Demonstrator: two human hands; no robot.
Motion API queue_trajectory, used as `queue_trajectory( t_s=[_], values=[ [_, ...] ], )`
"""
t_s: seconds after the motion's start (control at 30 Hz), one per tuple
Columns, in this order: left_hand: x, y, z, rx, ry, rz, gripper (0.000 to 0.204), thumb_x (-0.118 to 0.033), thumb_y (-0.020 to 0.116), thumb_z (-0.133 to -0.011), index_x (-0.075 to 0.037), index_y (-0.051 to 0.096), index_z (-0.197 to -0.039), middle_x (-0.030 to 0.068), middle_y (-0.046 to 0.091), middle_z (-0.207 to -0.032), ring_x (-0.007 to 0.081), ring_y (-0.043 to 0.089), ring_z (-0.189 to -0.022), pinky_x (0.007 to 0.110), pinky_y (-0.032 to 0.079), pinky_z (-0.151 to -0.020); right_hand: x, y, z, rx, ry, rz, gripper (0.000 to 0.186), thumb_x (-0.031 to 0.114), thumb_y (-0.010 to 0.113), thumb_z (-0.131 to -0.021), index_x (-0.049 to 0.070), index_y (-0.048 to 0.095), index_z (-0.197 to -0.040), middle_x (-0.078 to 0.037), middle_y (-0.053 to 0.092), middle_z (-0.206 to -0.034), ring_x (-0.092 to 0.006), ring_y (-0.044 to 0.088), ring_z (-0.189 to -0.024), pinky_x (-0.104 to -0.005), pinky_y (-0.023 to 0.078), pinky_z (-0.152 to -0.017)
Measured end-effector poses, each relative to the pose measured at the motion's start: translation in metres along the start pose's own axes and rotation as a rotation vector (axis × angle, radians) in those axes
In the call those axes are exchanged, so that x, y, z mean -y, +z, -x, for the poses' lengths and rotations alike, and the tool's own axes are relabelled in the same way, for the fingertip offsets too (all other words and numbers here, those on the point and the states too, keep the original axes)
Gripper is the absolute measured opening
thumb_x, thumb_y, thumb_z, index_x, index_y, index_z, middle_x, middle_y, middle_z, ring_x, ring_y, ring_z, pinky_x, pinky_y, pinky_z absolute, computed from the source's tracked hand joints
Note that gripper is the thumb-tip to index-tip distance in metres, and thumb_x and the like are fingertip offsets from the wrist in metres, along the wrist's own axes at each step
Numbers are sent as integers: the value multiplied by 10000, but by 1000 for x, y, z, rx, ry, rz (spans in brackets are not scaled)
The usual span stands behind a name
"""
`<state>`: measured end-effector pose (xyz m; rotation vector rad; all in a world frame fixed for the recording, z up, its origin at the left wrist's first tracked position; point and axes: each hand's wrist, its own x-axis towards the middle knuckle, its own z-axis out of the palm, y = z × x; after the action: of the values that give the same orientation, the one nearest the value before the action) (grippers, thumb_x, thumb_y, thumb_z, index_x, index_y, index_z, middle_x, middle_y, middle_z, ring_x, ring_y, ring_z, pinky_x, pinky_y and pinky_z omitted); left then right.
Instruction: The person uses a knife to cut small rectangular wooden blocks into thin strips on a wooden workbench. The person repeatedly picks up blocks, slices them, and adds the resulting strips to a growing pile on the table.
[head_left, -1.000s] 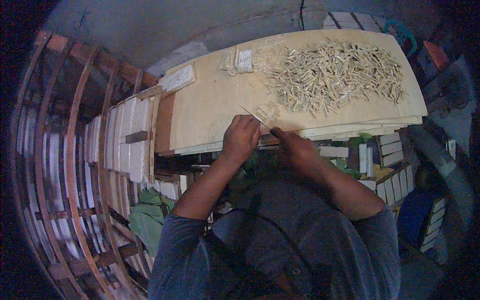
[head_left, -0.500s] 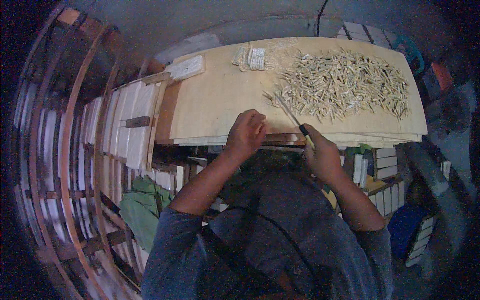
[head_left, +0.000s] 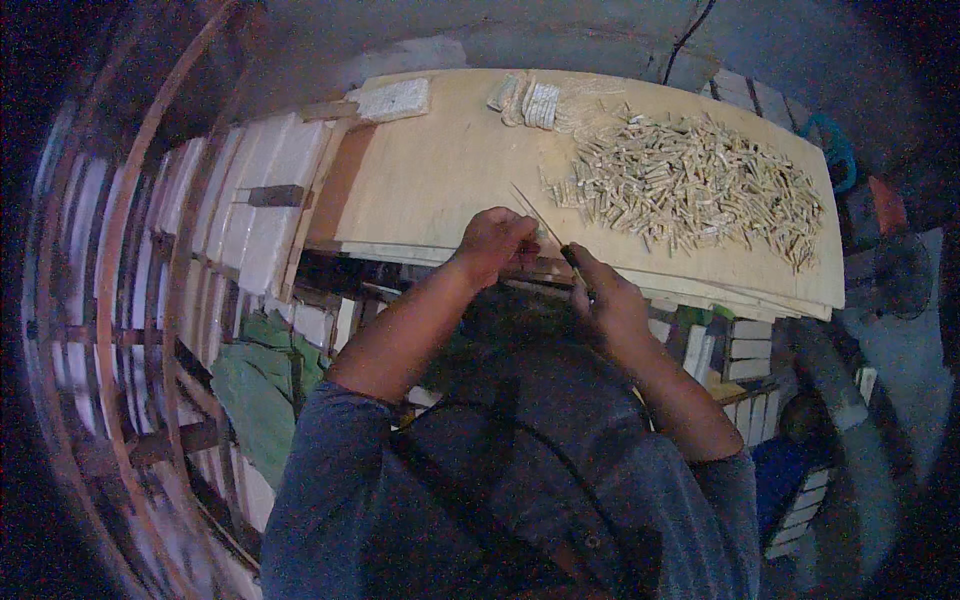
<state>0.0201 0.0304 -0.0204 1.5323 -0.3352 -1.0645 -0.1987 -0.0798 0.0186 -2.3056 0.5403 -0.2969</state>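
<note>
Over the near edge of the pale board (head_left: 420, 170), my right hand (head_left: 612, 305) is wrapped round the handle of a thin-bladed tool (head_left: 541, 221). Its long, slim metal shaft points up and left, past the fingertips of my other hand; a black collar shows by the grip. Just left of the shaft, my left hand (head_left: 495, 245) has its fingers drawn together. Whatever may be between them is too small to make out. Beyond both hands lies a wide heap of short, pale, stick-like pieces (head_left: 690, 175), which neither hand touches.
A bundle of whitish cord (head_left: 541, 105) lies toward the board's far edge, and a white block (head_left: 393, 100) sits at its far left. Stacked white panels (head_left: 258, 220) and upright slats (head_left: 125, 250) stand to the left. Green cloth (head_left: 262, 385) hangs beside my left arm.
The tool has swung left, away from the heap, and its shaft now passes close by my left fingertips. My left fingers have drawn together. The whole view has turned slightly.
</note>
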Motion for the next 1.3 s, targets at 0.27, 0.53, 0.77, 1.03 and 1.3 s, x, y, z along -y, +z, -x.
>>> queue_trajectory(
  t_s=[0.27,0.53,0.77,1.03,1.3],
  values=[
    [16,-19,-17,130,342,-716,169,-196,706,-890,-59,690,-987,153,755,-924,380,711,-797,458,551,-736,-4,15,-16,-36,-46,21,512,98,637,-965,130,562,-1470,-239,728,-1135,-439,728,-983,-505,592,-850],
    [-7,12,-1,-128,-70,12,236,-159,721,-930,61,639,-911,123,699,-792,214,713,-681,347,619,-629,-19,17,2,-58,-89,-83,503,153,619,-987,120,550,-1484,-271,719,-1166,-456,722,-975,-533,589,-865],
    [4,5,-6,-62,-45,164,214,-138,704,-928,54,624,-875,126,694,-806,214,704,-664,356,625,-631,-31,-1,38,87,20,109,528,92,625,-985,115,528,-1503,-252,736,-980,-435,740,-867,-507,582,-754],
    [-9,6,-2,-49,-61,-278,210,-185,635,-949,-17,695,-837,79,704,-809,176,695,-686,361,560,-657,4,-12,7,35,38,-98,520,118,626,-983,124,522,-1492,-251,712,-1225,-464,714,-1042,-526,587,-894],
    [5,-1,-9,9,181,-416,195,-177,632,-960,-18,680,-860,91,715,-816,204,690,-673,404,534,-624,-8,14,-8,-5,-64,-81,521,121,640,-976,140,535,-1487,-234,722,-1219,-445,719,-1065,-510,592,-917]
  ],
)
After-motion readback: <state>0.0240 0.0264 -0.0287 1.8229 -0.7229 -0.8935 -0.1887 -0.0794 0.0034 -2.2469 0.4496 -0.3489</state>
